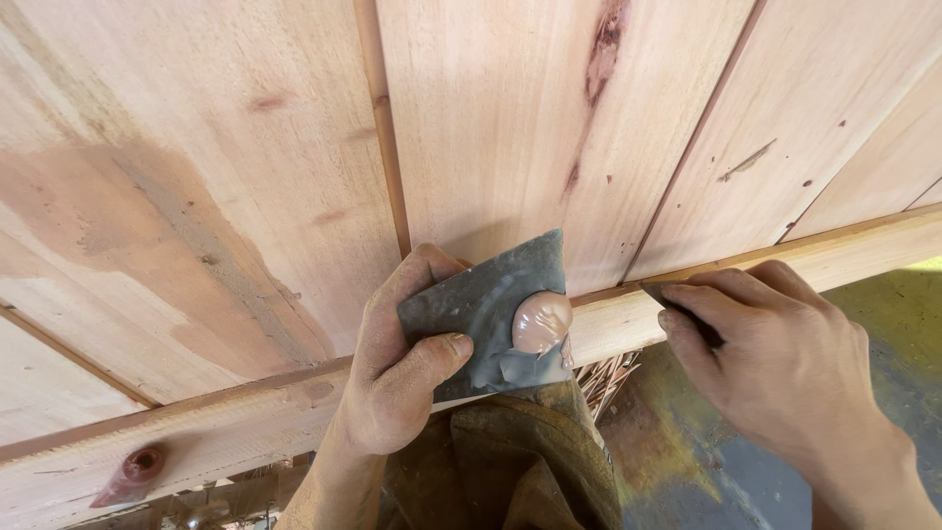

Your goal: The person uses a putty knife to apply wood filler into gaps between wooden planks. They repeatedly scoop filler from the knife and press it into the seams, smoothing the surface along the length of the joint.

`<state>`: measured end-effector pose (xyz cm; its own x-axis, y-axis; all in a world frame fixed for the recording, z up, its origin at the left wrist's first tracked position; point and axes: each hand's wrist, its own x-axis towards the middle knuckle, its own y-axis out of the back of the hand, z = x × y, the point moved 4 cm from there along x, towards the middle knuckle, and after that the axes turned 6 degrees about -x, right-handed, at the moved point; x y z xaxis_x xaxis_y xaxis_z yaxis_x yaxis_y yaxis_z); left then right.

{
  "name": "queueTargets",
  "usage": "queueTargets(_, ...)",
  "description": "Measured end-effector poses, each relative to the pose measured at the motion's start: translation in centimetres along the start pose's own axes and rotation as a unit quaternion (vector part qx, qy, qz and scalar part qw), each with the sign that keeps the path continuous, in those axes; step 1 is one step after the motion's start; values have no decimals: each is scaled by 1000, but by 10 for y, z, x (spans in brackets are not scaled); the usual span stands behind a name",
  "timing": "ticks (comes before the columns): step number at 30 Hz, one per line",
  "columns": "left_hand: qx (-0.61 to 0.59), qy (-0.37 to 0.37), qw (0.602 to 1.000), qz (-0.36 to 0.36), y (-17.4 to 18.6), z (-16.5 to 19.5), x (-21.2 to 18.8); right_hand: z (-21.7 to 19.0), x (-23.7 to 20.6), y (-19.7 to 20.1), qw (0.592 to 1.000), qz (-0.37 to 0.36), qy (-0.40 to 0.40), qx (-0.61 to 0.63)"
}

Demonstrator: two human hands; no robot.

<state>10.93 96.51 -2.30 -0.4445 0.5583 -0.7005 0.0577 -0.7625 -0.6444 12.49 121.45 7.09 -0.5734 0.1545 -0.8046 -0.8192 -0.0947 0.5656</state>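
Observation:
My left hand grips a grey, smeared metal scraper plate, thumb pressed on its face. A lump of pinkish-brown wood filler sits on the plate's right side. My right hand pinches a small dark blade or putty knife, its tip touching the joint where the boards meet the light wooden edge rail. Both hands rest against a panel of pale wooden boards.
Grooved seams run between the boards, with reddish knots and dark streaks. A patch of darker filler stains the left board. A reddish knot marks the rail. Wood shavings and a stained floor lie below.

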Motion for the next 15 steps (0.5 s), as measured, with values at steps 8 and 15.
queueTargets(8,26,10,1000,-12,1,5,5,74,22,-54,986,-16,-112,124)
queueTargets(15,15,6,1000,-19,0,10,8,138,-11,-65,929,88,-106,343)
